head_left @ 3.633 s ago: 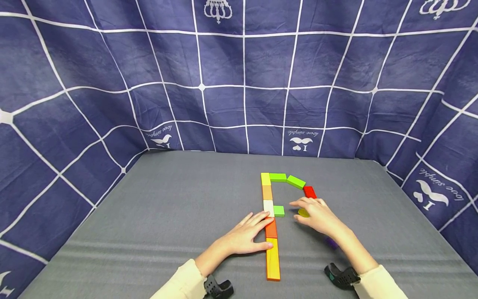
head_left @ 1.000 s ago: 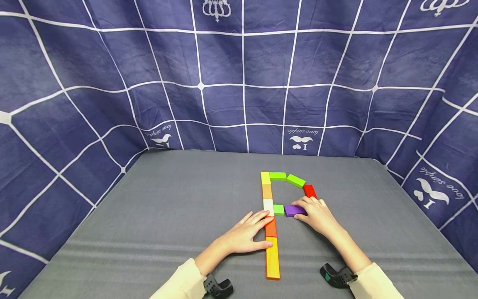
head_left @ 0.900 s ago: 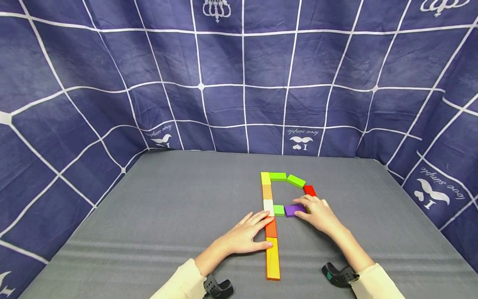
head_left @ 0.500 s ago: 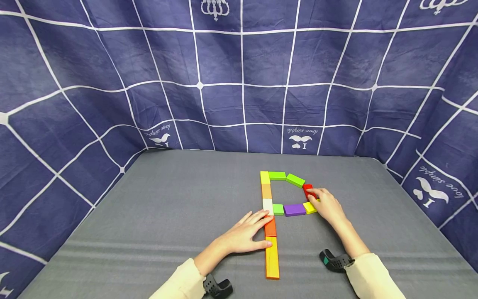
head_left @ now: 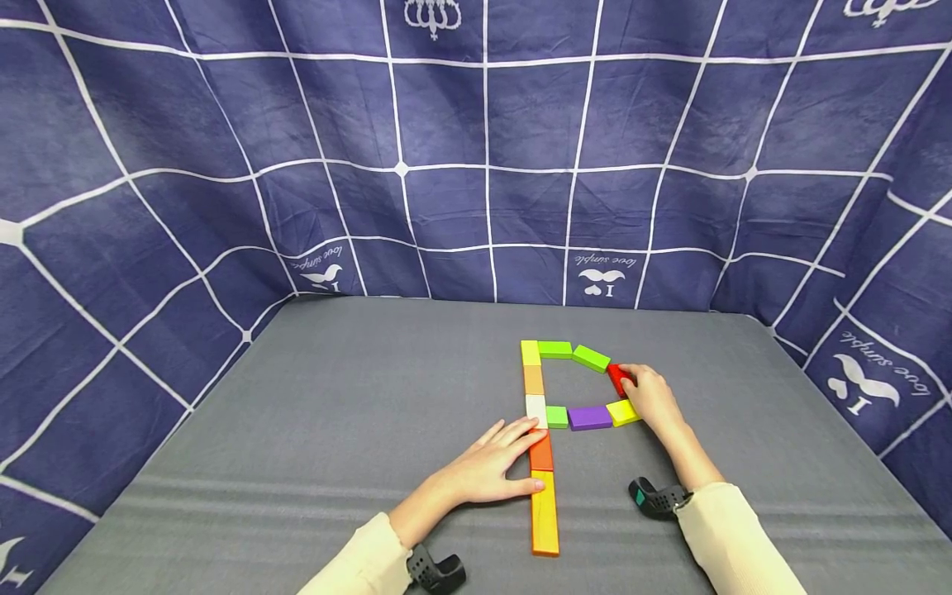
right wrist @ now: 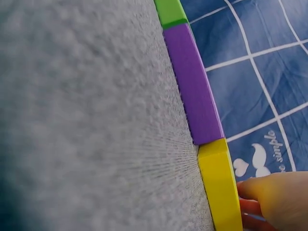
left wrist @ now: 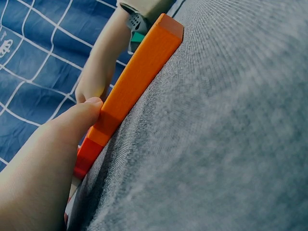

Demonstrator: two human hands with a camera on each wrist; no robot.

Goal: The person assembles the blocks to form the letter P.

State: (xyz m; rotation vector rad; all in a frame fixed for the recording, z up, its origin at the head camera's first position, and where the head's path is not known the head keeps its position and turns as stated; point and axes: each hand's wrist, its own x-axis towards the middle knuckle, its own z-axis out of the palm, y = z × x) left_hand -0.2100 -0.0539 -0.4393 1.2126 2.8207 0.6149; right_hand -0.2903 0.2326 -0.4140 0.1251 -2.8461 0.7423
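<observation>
My left hand (head_left: 482, 475) lies with straight fingers along a column of flat toy blocks. Its fingertips reach the white block (head_left: 535, 407) and the red-orange block (head_left: 541, 454); the thumb touches the long yellow-orange block (head_left: 545, 525). My right hand (head_left: 654, 402) pinches the red block (head_left: 616, 379), whose right side its fingers cover. Just below that is a yellow block (head_left: 622, 412), tilted, with its far end behind the hand. A purple block (right wrist: 193, 86) joins it to a small green block (head_left: 556, 416) beside the white one.
The column's upper end is a tan block (head_left: 533, 380) and a yellow block (head_left: 530, 352). Two green blocks, one straight (head_left: 554, 349) and one slanted (head_left: 591, 358), lead from it toward the red one. A dark blue gridded cloth (head_left: 476, 165) surrounds the grey table (head_left: 297, 430).
The purple block, earlier by the right forearm, now lies in line with the small green one. My right hand left the purple and yellow blocks and moved up-right onto the red one. Left hand unchanged.
</observation>
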